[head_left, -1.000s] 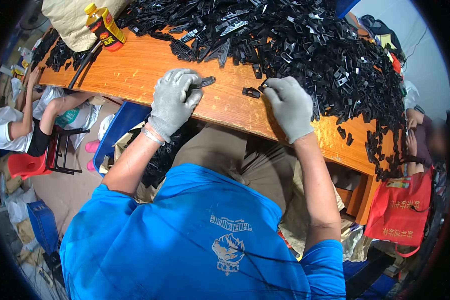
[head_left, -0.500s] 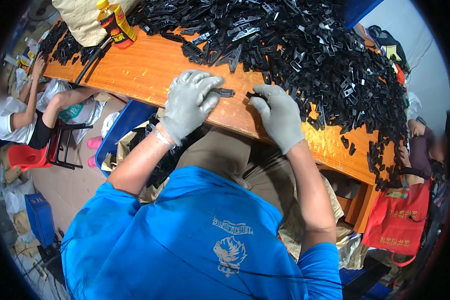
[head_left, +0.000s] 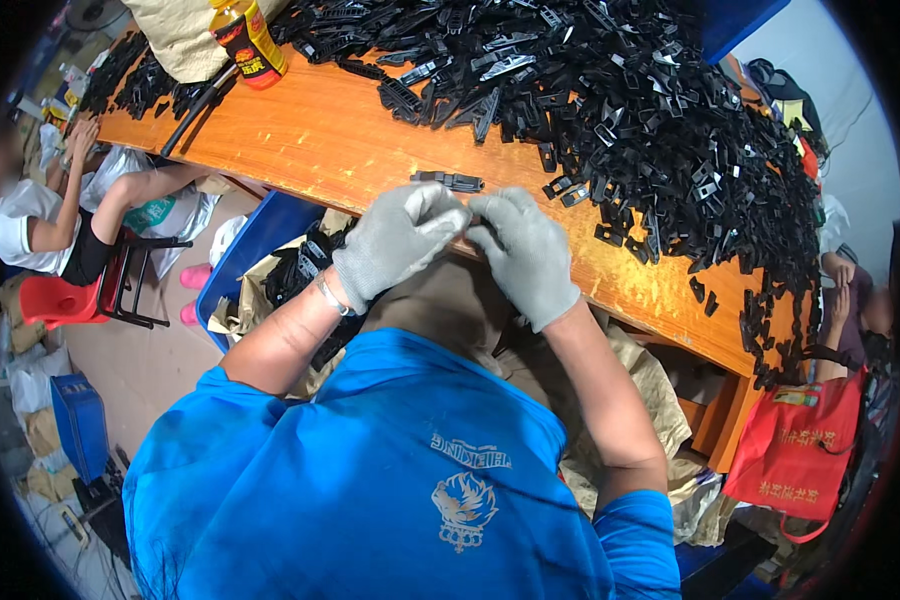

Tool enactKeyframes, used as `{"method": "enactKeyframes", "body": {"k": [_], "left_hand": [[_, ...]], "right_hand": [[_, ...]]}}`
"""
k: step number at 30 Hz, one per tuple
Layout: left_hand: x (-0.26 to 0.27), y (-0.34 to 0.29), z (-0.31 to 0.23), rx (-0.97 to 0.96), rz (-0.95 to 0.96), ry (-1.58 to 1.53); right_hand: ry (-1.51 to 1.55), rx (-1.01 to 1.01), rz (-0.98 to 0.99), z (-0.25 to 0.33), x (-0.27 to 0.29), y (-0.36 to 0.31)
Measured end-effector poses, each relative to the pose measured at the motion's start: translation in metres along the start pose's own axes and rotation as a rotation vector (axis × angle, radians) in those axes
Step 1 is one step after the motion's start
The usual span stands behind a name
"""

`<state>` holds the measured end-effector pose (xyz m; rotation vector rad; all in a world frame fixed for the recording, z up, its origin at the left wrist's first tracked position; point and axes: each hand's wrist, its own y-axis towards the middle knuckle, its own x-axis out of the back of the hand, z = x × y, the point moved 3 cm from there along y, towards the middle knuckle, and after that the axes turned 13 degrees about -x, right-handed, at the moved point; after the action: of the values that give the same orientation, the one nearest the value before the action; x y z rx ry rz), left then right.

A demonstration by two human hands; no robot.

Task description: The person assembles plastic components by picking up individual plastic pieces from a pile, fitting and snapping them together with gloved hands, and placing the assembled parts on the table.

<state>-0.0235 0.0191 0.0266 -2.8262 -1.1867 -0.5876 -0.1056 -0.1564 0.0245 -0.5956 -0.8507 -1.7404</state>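
Long black plastic part (head_left: 450, 182) lies on wooden table (head_left: 300, 128), by near edge. Just nearer you, gloved left hand (head_left: 395, 242) and gloved right hand (head_left: 526, 255) meet, fingers curled narrow; cannot tell whether they pinch anything. Farther, spreading right: heap of black plastic pieces (head_left: 620, 110). Far left: yellow bottle (head_left: 250, 45).

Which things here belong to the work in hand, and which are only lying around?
Belong, as it seems:
- left hand and right hand, fingertips close together; anything between them is hidden
- black part just beyond them
- black pile
- table

Probably only lying around:
- bottle
- red bag
- pink shoes
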Motion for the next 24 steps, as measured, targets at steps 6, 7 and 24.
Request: {"method": "enactKeyframes", "body": {"k": [6,7,24], "left_hand": [[0.025,0.025,0.019,-0.345,-0.224,0.659],[0.027,0.027,0.026,-0.341,-0.226,0.659],[0.064,0.009,0.041,-0.381,0.015,0.653]], "right_hand": [[-0.119,-0.094,-0.070,-0.014,-0.005,0.037],[-0.154,-0.125,-0.038,-0.014,-0.007,0.040],[-0.161,0.224,0.131,0.001,-0.049,0.060]]}}
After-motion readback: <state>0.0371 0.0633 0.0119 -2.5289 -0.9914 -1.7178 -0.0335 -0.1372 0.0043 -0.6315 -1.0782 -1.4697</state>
